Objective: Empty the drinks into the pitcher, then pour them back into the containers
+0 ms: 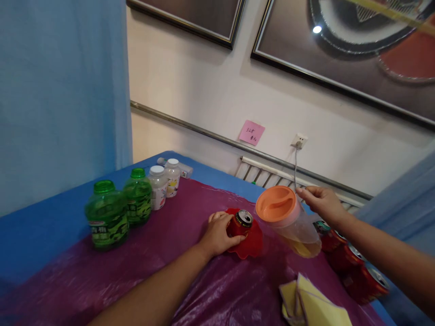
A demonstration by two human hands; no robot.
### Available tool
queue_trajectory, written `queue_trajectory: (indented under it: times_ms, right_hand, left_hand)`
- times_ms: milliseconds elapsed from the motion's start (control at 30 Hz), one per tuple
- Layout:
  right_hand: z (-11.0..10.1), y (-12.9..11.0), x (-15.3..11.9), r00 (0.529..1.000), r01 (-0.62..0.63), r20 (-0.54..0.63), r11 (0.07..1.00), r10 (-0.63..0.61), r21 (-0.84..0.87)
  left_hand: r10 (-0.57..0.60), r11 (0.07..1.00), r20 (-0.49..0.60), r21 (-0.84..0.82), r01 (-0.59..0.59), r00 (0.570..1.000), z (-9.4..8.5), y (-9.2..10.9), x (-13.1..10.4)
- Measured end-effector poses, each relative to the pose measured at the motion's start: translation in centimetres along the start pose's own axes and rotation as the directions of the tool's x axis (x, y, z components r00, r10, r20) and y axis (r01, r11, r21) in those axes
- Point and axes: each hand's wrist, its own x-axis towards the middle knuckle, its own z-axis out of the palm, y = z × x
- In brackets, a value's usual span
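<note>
My left hand [220,233] is wrapped round a red drink can [237,226] with an opened top. The can stands on a red wavy-edged mat [249,244]. To its right, my right hand [321,203] grips a clear plastic pitcher [299,228] with an orange lid [276,203]. The pitcher is tilted, its lid end leaning left towards the can, and some yellowish liquid lies low in it. No stream of liquid can be made out between pitcher and can. The pitcher's handle is mostly hidden by my fingers.
Two green bottles [107,217] and two white-capped bottles [158,188] line the left. Several red cans [365,283] stand at the right, partly behind my right arm. A folded yellow cloth [312,303] lies in front on the purple plastic sheet [163,271]. A wall socket [299,140] has a cord plugged in.
</note>
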Motion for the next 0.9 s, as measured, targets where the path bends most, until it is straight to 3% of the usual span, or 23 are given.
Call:
queue_trajectory:
  times_ms: [900]
  right_hand:
    - [0.51, -0.39, 0.05, 1.0, -0.016, 0.002, 0.997, 0.017, -0.074]
  left_hand:
    - [0.0, 1.0, -0.002, 0.011, 0.0, 1.0, 0.08, 0.04, -0.05]
